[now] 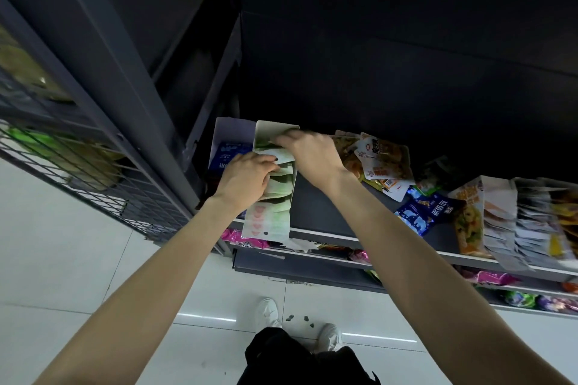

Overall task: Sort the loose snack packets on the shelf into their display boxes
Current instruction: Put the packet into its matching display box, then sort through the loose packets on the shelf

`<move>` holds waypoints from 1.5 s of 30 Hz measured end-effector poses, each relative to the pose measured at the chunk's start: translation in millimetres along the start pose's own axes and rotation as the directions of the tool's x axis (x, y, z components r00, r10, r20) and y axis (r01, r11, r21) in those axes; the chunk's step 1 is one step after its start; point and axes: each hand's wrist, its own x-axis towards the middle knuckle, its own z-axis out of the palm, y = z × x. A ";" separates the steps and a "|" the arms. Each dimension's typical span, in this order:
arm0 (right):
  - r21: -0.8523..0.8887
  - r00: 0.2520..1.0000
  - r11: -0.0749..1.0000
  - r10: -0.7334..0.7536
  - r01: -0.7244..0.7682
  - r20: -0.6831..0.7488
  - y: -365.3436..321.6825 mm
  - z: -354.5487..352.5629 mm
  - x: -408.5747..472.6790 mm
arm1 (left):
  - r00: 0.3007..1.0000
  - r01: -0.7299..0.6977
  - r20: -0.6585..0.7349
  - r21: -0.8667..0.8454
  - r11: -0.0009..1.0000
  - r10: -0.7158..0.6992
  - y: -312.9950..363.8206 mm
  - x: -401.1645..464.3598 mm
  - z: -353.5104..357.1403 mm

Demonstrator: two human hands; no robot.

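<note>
While both arms reach up to the dark shelf [319, 212], the left hand [247, 180] curls its fingers over the row of green packets [278, 187] standing in the green display box [269, 222]. At that box's far end, the right hand [309, 150] pinches packets between bent fingers. Right of the box, loose snack packets [384, 162] lie heaped on the shelf; further right stands an orange display box [472, 216].

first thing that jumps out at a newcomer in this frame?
Both hands in the narrow display box of pale green packets at the shelf's left end: the left hand on the stack mid-box, the right hand at its back. Next, the loose heap of orange and blue packets on the dark shelf just right of the box.
</note>
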 end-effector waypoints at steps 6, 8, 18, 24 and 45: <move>0.157 0.986 0.979 0.144 -0.130 -0.087 3.4 1.0 -3.9 | 0.992 -0.003 -0.129 -0.020 1.000 0.000 -5.4 -2.2 3.1; 0.131 0.992 0.985 0.116 -0.110 -0.042 0.0 5.5 -1.8 | 0.992 -0.005 -0.126 -0.009 1.000 0.003 -5.5 -3.8 3.3; 0.053 0.992 0.994 0.089 -0.094 0.084 -17.2 7.2 0.6 | 0.975 -0.054 -0.215 0.045 0.998 0.062 -6.1 -9.6 5.8; -0.001 0.970 0.992 0.122 -0.124 0.212 -9.1 25.7 19.9 | 0.967 -0.043 -0.252 -0.019 0.999 0.037 -6.6 -9.9 11.5; 0.432 0.920 0.815 0.376 -0.386 0.111 161.7 77.9 -208.4 | 0.911 0.172 -0.230 -0.541 0.823 -0.341 167.8 48.6 104.5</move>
